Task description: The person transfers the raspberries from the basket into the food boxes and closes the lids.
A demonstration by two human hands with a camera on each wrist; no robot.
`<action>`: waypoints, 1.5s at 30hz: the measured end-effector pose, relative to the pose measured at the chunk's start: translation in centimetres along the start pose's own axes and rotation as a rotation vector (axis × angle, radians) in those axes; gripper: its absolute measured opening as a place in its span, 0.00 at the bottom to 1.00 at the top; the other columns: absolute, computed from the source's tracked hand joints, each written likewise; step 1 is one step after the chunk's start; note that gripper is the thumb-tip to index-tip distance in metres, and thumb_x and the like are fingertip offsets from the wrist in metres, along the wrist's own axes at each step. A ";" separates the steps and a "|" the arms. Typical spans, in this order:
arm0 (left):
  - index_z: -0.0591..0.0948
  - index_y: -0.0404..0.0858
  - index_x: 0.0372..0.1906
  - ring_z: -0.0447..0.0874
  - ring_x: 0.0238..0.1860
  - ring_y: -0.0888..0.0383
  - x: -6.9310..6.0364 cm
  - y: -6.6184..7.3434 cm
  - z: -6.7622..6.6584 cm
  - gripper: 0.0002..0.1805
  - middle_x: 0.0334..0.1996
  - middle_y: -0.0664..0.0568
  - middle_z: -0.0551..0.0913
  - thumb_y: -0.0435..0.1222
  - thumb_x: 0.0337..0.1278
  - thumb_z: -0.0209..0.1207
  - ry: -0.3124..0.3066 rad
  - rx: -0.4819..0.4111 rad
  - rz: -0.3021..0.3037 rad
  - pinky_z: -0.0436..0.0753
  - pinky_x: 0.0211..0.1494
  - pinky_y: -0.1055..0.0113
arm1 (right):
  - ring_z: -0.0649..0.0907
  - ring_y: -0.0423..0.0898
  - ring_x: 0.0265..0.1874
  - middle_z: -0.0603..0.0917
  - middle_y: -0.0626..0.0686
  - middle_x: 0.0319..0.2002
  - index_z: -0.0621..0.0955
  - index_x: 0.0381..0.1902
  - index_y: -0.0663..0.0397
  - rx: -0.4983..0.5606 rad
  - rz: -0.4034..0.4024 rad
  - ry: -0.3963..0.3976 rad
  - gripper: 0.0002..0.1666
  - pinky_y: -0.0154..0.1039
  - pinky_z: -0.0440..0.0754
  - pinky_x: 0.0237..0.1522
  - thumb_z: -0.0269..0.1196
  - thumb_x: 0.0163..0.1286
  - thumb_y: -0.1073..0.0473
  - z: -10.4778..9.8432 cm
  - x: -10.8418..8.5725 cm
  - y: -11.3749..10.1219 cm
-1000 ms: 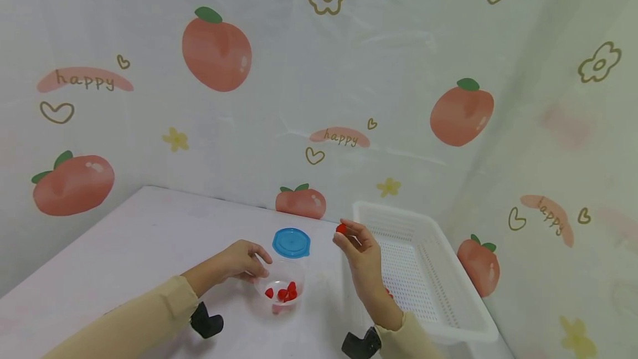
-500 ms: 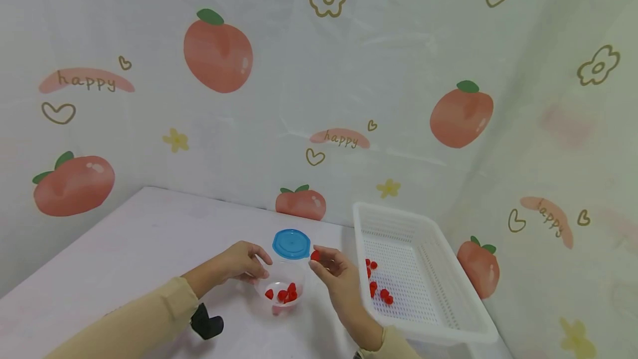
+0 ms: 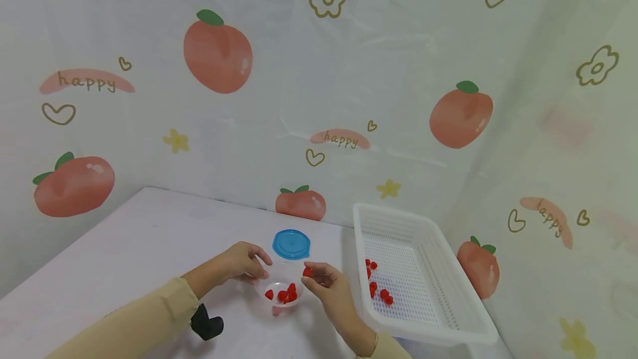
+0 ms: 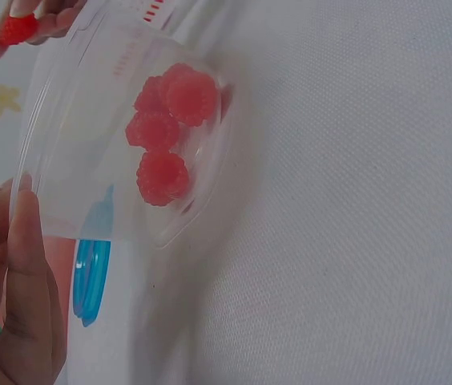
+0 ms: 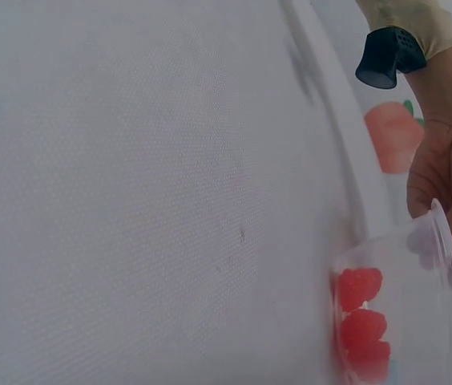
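A clear plastic bowl [image 4: 82, 176] with several red raspberries [image 4: 163, 177] at its bottom stands on the white table. My left hand [image 3: 242, 262] pinches the bowl's rim from the left, thumb and fingers on either side of the wall. Between thumb and fingertips of my right hand [image 3: 333, 292] is one raspberry [image 3: 307, 272], held above the right side of the bowl's rim. In the left wrist view that raspberry shows at the top left, outside the bowl's wall. The right wrist view shows the bowl and my left hand [image 5: 449, 172].
A blue lid [image 3: 291, 244] lies on the table just behind the bowl. To the right stands a white perforated basket [image 3: 431, 328] with several raspberries [image 3: 385, 294] near its left side. A printed curtain hangs behind the table.
My right hand has moved left and down from over the basket's left edge to the bowl, carrying the raspberry. My left hand and the bowl have stayed in place.
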State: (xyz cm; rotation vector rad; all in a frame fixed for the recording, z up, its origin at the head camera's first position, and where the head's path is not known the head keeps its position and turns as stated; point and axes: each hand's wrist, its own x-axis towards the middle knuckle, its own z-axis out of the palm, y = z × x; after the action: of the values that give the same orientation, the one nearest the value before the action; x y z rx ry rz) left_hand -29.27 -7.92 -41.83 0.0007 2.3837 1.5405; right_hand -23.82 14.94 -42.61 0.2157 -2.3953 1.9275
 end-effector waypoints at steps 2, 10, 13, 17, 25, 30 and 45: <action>0.84 0.36 0.39 0.77 0.23 0.54 0.0 0.0 0.0 0.11 0.29 0.45 0.80 0.29 0.47 0.70 0.000 -0.001 0.000 0.83 0.29 0.69 | 0.84 0.44 0.40 0.85 0.57 0.47 0.82 0.52 0.57 -0.022 0.003 -0.010 0.20 0.31 0.83 0.46 0.68 0.62 0.58 0.0 0.1 0.2; 0.84 0.36 0.39 0.77 0.23 0.55 0.0 0.0 0.0 0.11 0.28 0.46 0.80 0.29 0.48 0.70 -0.004 -0.002 0.002 0.83 0.28 0.70 | 0.84 0.44 0.39 0.86 0.54 0.43 0.82 0.51 0.59 -0.110 0.000 -0.043 0.19 0.32 0.84 0.46 0.68 0.62 0.59 -0.1 0.4 0.5; 0.84 0.36 0.39 0.77 0.23 0.55 0.1 0.0 0.0 0.11 0.28 0.46 0.80 0.29 0.48 0.70 -0.004 -0.002 0.001 0.83 0.28 0.69 | 0.84 0.45 0.39 0.86 0.54 0.43 0.82 0.51 0.59 -0.123 0.003 -0.062 0.19 0.35 0.84 0.46 0.68 0.62 0.60 -0.2 0.5 0.4; 0.84 0.36 0.39 0.77 0.23 0.55 0.1 0.0 0.0 0.11 0.28 0.46 0.80 0.29 0.48 0.69 -0.002 -0.001 -0.001 0.83 0.28 0.69 | 0.84 0.45 0.39 0.85 0.54 0.43 0.83 0.51 0.58 -0.148 0.012 -0.096 0.19 0.39 0.85 0.46 0.69 0.62 0.60 -0.3 0.8 0.1; 0.84 0.35 0.41 0.77 0.23 0.54 0.0 0.1 0.0 0.12 0.28 0.45 0.79 0.29 0.48 0.69 0.001 -0.002 -0.002 0.83 0.29 0.69 | 0.83 0.43 0.37 0.85 0.53 0.41 0.83 0.50 0.57 -0.196 0.015 -0.139 0.19 0.38 0.86 0.43 0.69 0.61 0.61 -0.4 1.1 -0.2; 0.84 0.36 0.40 0.77 0.23 0.55 -0.1 0.1 0.1 0.11 0.28 0.45 0.79 0.29 0.48 0.69 0.006 -0.006 -0.009 0.83 0.28 0.70 | 0.83 0.43 0.35 0.84 0.53 0.40 0.83 0.50 0.56 -0.202 0.022 -0.147 0.18 0.39 0.86 0.43 0.68 0.61 0.62 -0.3 1.1 -0.2; 0.84 0.34 0.41 0.77 0.23 0.55 -0.2 0.1 0.1 0.12 0.28 0.45 0.79 0.28 0.48 0.69 0.006 -0.007 0.002 0.83 0.29 0.69 | 0.81 0.43 0.34 0.82 0.52 0.37 0.82 0.50 0.60 -0.227 0.036 -0.155 0.18 0.39 0.86 0.40 0.68 0.61 0.66 -0.2 1.4 -0.2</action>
State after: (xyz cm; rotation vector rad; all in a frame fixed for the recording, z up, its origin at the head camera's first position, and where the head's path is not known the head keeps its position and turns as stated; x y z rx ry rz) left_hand -29.11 -7.84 -41.77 -0.0032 2.3839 1.5522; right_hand -25.19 14.98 -42.15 0.3227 -2.7092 1.6905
